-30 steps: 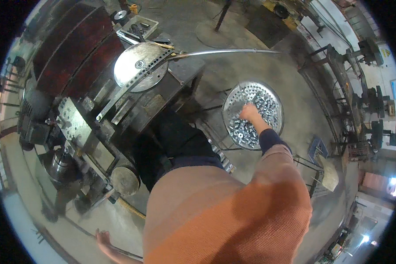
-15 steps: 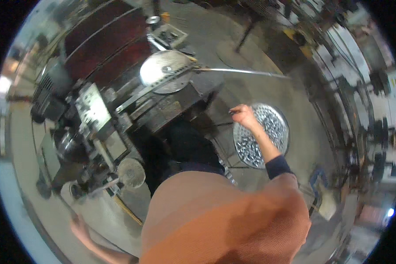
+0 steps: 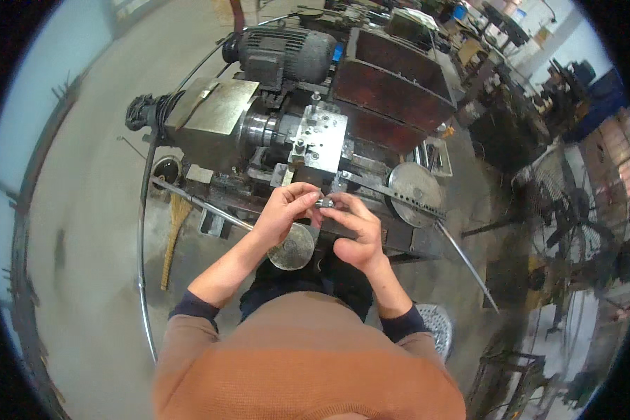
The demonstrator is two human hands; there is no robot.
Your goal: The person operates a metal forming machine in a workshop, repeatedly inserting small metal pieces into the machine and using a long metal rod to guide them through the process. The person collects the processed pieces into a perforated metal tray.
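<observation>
In front of the machine, my left hand (image 3: 285, 210) and my right hand (image 3: 358, 231) meet with bent fingers. Between their fingertips sits a small shiny metal piece (image 3: 325, 202); its full shape is partly covered by the fingers. Just beyond the hands is the machine's bright steel tool block (image 3: 325, 140), with a round metal chuck (image 3: 259, 130) to its left. A worn round disc (image 3: 292, 248) lies below my left wrist. By my right elbow, the rim of a round tray with small metal pieces (image 3: 437, 329) shows, mostly hidden by my arm.
A long metal lever (image 3: 210, 208) slants toward my left forearm. To the right stand a large round plate (image 3: 414, 190) and a protruding rod (image 3: 469, 266). Behind the block are a grey motor (image 3: 284, 54) and dark red bins (image 3: 392, 94). A fan (image 3: 563, 203) stands far right.
My view has swung left toward the machine. My right hand has left the tray area and my left hand has come in from the far left; both now meet at the small metal piece.
</observation>
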